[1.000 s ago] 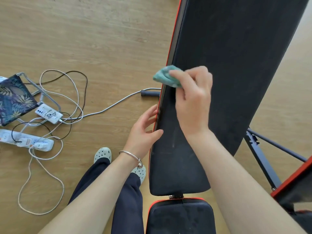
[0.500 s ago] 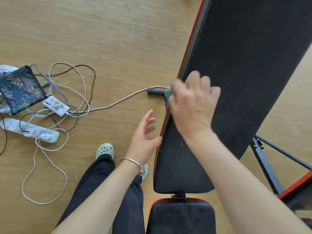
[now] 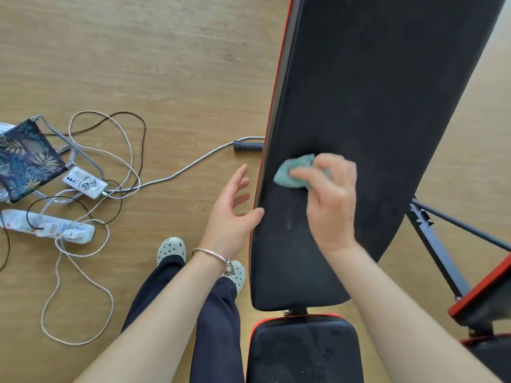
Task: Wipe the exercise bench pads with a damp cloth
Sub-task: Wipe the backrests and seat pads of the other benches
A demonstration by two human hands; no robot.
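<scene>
Pouch, power strip and tangled cables are seen on the floor at left. Left hand is held beside the back pad edge, fingers loosely spread, nothing gripped. Cloth is pressed on the pad's lower left, gripped by curled right hand fingers. Frame strut is seen at right.

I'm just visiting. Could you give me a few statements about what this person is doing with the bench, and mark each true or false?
1. The right hand presses a teal cloth onto the long back pad. True.
2. The left hand grips a second cloth. False: it is open and holds nothing, beside the pad's edge.
3. A white power strip lies on the wooden floor. True.
4. The teal cloth lies on the small seat pad. False: it is on the back pad, beyond the seat pad.
5. The silver bracelet is on the right wrist. False: it is on the left wrist.
</scene>
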